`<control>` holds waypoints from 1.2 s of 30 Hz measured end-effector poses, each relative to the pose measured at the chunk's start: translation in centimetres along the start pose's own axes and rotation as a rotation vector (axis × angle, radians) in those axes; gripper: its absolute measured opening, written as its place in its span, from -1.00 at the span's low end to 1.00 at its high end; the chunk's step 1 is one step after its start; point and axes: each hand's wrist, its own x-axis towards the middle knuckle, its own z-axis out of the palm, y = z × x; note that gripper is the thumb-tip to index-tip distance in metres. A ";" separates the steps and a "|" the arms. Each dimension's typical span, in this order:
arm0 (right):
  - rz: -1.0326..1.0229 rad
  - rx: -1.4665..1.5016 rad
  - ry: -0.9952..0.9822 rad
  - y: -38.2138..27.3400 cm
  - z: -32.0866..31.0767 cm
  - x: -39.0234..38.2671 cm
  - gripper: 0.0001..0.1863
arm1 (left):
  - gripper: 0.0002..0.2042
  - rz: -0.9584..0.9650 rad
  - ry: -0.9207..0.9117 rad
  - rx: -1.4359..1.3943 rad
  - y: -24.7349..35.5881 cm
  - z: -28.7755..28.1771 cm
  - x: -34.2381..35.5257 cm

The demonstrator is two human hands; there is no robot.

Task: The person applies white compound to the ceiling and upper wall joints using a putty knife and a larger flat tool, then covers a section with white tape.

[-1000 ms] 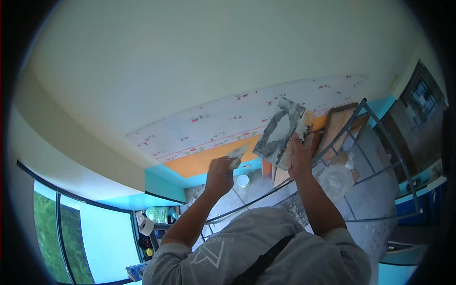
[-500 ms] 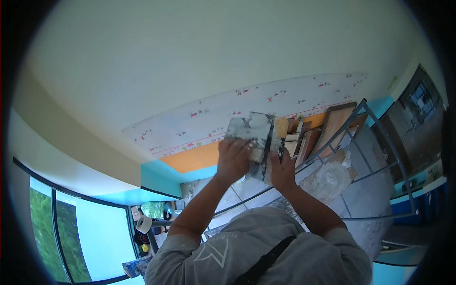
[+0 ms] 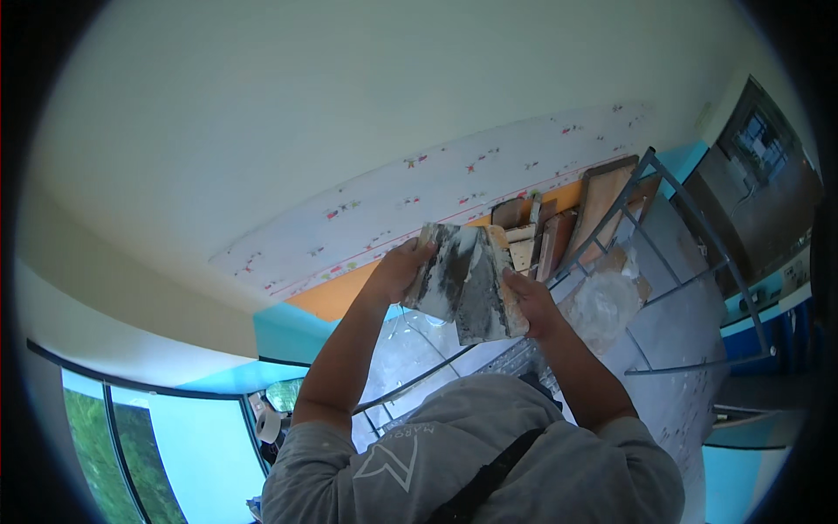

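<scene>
Two wide putty blades, smeared with white and dark filler, meet in front of my chest. My left hand [image 3: 399, 269] is closed on the outer side of the left putty blade [image 3: 439, 278]. At its outer edge, the right putty blade [image 3: 485, 299] has a tan, wood-like strip, and my right hand [image 3: 534, 302] grips it there with the thumb on top. The blades lie side by side with their faces up, touching or overlapping in the middle; exactly how they meet is hard to make out. My fingers beneath them are hidden.
Ahead rises a pale wall with a patterned wallpaper strip [image 3: 471, 175]. Wooden boards [image 3: 604, 210] lean against it. A grey tubular metal frame [image 3: 722, 256] stands at the right, near crumpled clear plastic [image 3: 604, 301] on the floor. At the left are a window [image 3: 196, 454] and a white roll [image 3: 268, 426].
My left hand has moved outward to the left side of its blade, whose smeared face now shows. Both blades have turned and come lower. The view has shifted slightly.
</scene>
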 end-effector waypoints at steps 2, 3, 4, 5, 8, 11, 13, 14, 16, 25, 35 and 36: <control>-0.062 -0.071 0.054 -0.8 -0.2 -1.2 -0.48 | -0.56 0.022 -0.026 0.060 -1.9 -0.7 1.8; -0.112 -0.152 0.101 -1.1 -0.4 -1.7 -0.46 | -0.54 0.051 -0.041 0.111 -2.7 -1.2 2.4; -0.125 -0.140 0.122 -1.5 -1.2 -2.2 -0.46 | -0.54 0.037 -0.064 0.118 -2.7 -0.4 2.8; -0.133 -0.042 0.083 -2.2 -2.0 -2.7 -0.44 | -0.54 0.007 -0.040 0.232 -2.3 0.9 3.0; -0.197 0.133 0.085 -4.3 -5.0 -4.1 -0.45 | -0.53 0.125 -0.023 0.906 -2.3 2.9 4.7; -0.332 0.151 0.244 -7.0 -7.9 -5.2 -0.49 | -0.59 0.086 0.223 0.775 -3.6 6.9 6.8; -0.409 0.111 0.371 -8.2 -9.7 -5.0 -0.51 | -0.61 0.198 0.140 0.517 -7.0 7.4 9.4; -0.465 0.156 0.369 -8.5 -11.6 -4.9 -0.53 | -0.62 0.295 0.097 0.230 -7.8 9.2 10.6; -0.544 0.234 0.454 -8.8 -14.9 -5.2 -0.51 | -0.62 0.192 0.065 0.094 -9.3 14.6 12.3; -0.413 0.500 0.918 -5.7 -30.1 -9.1 -0.44 | -0.60 -0.213 -0.020 -0.294 -20.8 32.7 19.8; 0.033 0.300 1.157 -2.8 -42.1 -10.6 -0.51 | -0.47 -0.452 -0.055 -0.168 -36.8 38.1 30.8; 0.095 0.167 1.139 -0.5 -44.2 -11.7 -0.53 | -0.47 -0.452 -0.108 -0.202 -38.7 38.5 32.0</control>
